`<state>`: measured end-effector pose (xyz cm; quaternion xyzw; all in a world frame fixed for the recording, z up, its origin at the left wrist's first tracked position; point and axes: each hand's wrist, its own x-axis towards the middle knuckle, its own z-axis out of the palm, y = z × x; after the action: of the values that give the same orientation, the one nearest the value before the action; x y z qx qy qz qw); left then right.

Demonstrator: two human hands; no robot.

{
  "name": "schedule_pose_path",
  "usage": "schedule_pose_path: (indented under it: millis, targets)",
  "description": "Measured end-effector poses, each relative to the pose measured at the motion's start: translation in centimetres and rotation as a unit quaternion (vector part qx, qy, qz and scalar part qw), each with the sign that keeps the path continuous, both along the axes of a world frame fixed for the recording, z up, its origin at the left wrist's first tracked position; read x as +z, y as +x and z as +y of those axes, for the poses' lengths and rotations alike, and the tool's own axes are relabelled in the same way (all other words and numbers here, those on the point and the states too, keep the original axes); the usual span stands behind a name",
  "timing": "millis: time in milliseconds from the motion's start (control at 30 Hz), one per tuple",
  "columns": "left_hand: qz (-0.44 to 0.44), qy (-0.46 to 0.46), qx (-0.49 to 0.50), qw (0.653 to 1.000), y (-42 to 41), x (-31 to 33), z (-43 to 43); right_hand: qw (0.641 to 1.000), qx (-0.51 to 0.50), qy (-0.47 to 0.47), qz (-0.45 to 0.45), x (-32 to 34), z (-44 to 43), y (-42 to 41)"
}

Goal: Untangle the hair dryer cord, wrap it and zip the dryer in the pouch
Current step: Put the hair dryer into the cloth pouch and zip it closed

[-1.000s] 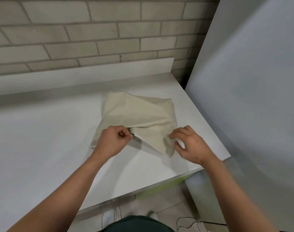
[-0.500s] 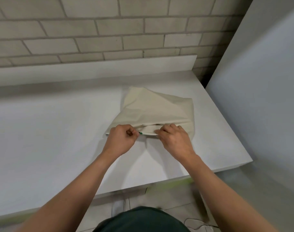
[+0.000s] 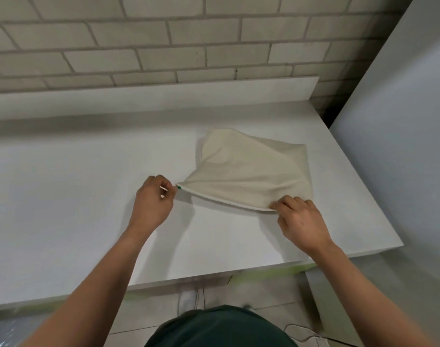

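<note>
While the pouch (image 3: 251, 169) lies on the right half of the white table (image 3: 63, 196), the head view shows both hands at its near edge, one at each end. That edge, a pale zip line (image 3: 224, 200), is the long axis that matters. It runs left to right, with its left end slightly farther from the person and its right end nearer.

The left hand (image 3: 152, 204) sits at the left end with its fingers curled and thumb and forefinger pinched on a small white tab (image 3: 163, 188). I take the tab for the zip pull. It is just beside a green dot (image 3: 179, 187) where the zip line stops.

The right hand (image 3: 302, 221) is at the opposite end. Its fingertips are bent down and pinch the cloth at the pouch's near right corner, and the wrist trails off toward the table's front edge. Between the hands the edge looks drawn taut and slightly bowed, with creases fanning back from the left corner.

No dryer or cord shows on the table. The pouch swells a little, so I judge the dryer is inside, though the cloth hides it. The line looks closed along its visible length, but I cannot tell whether the slider is fully home.

Any last tug would go leftward along that axis. The left hand is the one on the pull, and the right would anchor against it.
</note>
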<state>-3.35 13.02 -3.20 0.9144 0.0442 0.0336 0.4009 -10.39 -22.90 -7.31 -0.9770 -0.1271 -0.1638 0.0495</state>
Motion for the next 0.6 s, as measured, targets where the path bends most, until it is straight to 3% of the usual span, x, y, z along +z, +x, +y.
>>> schedule_pose_path:
  millis: [133,267,333,433,600]
  targets:
    - [0.007,-0.182,-0.003,0.983,0.3,0.1,1.0,0.998,-0.063,-0.001,0.027,-0.6,-2.9,-2.0]
    - [0.044,-0.320,-0.053,0.945,0.7,0.2,0.9,0.995,-0.012,0.073,0.071,0.1,-6.6,-3.4]
    - [0.064,-0.323,-0.037,0.944,1.3,0.0,0.4,0.976,-0.016,0.188,0.111,1.2,-7.6,-3.7]
    - [0.080,-0.274,-0.004,0.958,2.6,-0.7,-0.5,0.902,-0.105,0.386,0.165,3.1,-7.4,-3.4]
    - [0.105,-0.101,0.007,0.989,5.0,-2.1,-2.1,0.813,-0.171,0.542,0.126,2.8,-6.4,-0.7]
